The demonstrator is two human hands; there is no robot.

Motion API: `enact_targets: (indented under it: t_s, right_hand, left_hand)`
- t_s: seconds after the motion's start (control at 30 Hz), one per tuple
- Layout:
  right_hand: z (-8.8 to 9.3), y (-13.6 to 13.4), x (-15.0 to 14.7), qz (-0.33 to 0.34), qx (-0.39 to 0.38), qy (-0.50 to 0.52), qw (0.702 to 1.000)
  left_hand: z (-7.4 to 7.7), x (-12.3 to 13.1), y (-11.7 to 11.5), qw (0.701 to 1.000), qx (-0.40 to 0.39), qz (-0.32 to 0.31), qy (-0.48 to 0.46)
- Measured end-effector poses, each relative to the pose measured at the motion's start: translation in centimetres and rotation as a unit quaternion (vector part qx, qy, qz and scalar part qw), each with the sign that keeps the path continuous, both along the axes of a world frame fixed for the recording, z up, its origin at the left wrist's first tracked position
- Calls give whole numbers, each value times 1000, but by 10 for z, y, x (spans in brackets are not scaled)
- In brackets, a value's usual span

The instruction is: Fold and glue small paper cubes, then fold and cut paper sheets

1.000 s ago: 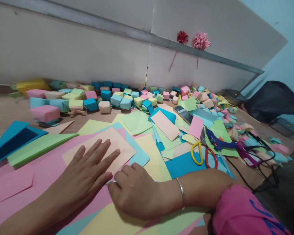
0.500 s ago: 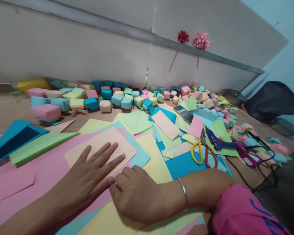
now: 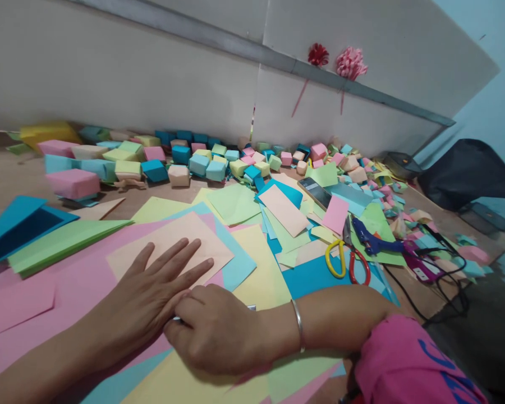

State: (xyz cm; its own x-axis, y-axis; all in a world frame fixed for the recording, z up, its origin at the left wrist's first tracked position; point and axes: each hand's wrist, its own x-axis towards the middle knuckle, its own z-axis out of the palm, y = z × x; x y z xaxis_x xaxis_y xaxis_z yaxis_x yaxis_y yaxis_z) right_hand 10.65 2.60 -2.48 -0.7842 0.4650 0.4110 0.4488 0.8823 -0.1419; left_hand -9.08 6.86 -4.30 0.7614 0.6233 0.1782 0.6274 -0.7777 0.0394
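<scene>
My left hand (image 3: pixel 151 292) lies flat with its fingers spread on a peach sheet of paper (image 3: pixel 219 252), which rests over larger pink (image 3: pixel 84 280) and light blue sheets. Beside it, my right hand (image 3: pixel 219 325) is closed, its curled fingers against the thumb side of my left hand. A small shiny bit shows at the right hand's fingers and another below its wrist; what it holds is mostly hidden. Yellow sheets (image 3: pixel 256 264) lie beneath and beyond my right hand.
Scissors (image 3: pixel 335 259) with yellow and red handles, a blue glue gun (image 3: pixel 372 241) with black cable and a phone (image 3: pixel 315 192) lie at the right. Folded paper boxes (image 3: pixel 179 175) line the wall. Folded green (image 3: pixel 63 244) and blue (image 3: pixel 17 224) papers lie at the left.
My right hand has slid left and slightly up along the thumb side of my left hand. The left hand stays flat on the peach paper. The view has shifted slightly.
</scene>
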Motion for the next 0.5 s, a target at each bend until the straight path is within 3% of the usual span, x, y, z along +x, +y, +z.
enact_targets:
  t_s: [0.17, 0.3, 0.5]
  right_hand:
    - [-6, 1, -4, 18, -9, 14, 1000]
    - [-12, -5, -3, 34, 32, 69, 997]
    - [-6, -18, 0, 163, 58, 92, 981]
  left_hand:
    - [2, 3, -3, 1000, -24, 10, -6]
    - [11, 9, -6, 997, -80, 19, 10]
    - [24, 17, -10, 986, -156, 52, 13]
